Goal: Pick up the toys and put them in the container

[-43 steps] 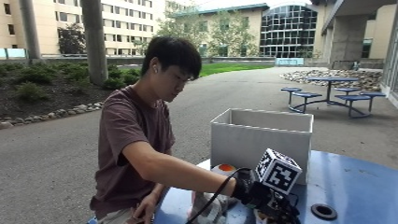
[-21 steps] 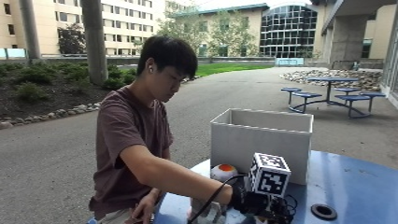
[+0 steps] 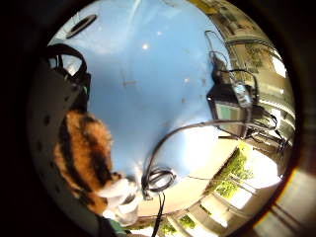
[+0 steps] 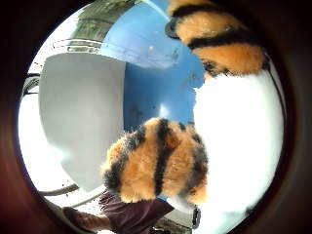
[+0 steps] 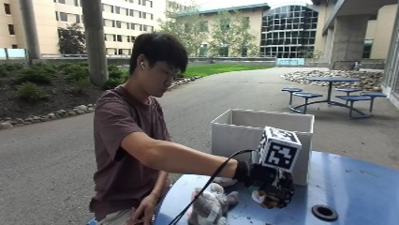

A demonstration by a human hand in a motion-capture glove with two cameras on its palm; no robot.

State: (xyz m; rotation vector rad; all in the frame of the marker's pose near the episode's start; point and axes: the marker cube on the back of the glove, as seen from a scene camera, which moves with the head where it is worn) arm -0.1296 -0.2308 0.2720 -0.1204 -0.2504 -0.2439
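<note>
blue table (image 5: 349,187); round hole (image 5: 324,212) | picnic tables (image 5: 330,91); gravel bed (image 5: 312,76) behind

Even, soft daylight is seen outdoors, with only faint shadows cast. Glare is reflected off the blue worktop (image 5: 361,187), and a large area is washed out white in the thumb side palm view. Strong bending and dark vignetting are shown in both palm views.
</note>
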